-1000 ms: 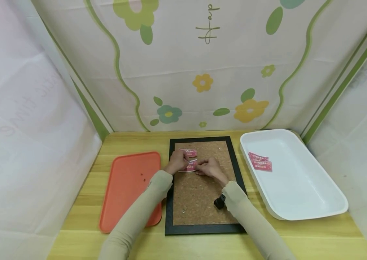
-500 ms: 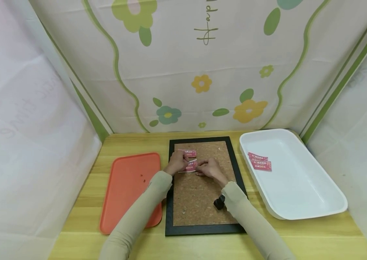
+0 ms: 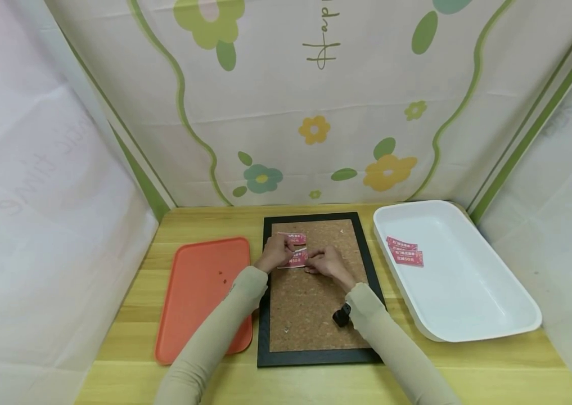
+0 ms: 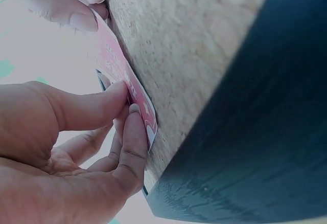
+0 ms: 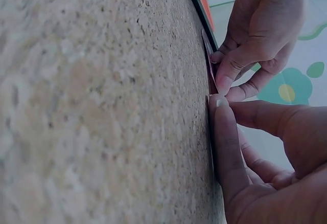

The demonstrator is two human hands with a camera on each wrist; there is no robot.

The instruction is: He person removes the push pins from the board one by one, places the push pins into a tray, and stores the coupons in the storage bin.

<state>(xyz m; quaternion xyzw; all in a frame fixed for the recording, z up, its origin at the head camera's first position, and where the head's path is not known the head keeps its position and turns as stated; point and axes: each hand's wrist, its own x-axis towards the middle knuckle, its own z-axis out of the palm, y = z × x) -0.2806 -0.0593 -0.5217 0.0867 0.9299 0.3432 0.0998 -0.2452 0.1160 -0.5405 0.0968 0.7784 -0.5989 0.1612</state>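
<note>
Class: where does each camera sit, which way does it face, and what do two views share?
Head-worn: looks forward and down at corkboard; shows left hand, right hand, sleeves.
On left wrist: faces pink slip; shows both hands.
On right wrist: looks across corkboard at fingers; shows both hands.
Both wrist views share corkboard and hands.

The left hand (image 3: pixel 277 252) bends thumb (image 4: pixel 94 107) and fingertips (image 4: pixel 134 129) into a pinch; just beside it, the right hand (image 3: pixel 327 261) seemingly pinches too. Both sleeved forearms (image 3: pixel 205 343) slant inward.

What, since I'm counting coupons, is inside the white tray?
At least two overlapping pink coupons lie on the left inside the white tray; the nearest partly covers another. Anything fully beneath them can't be seen.
</note>
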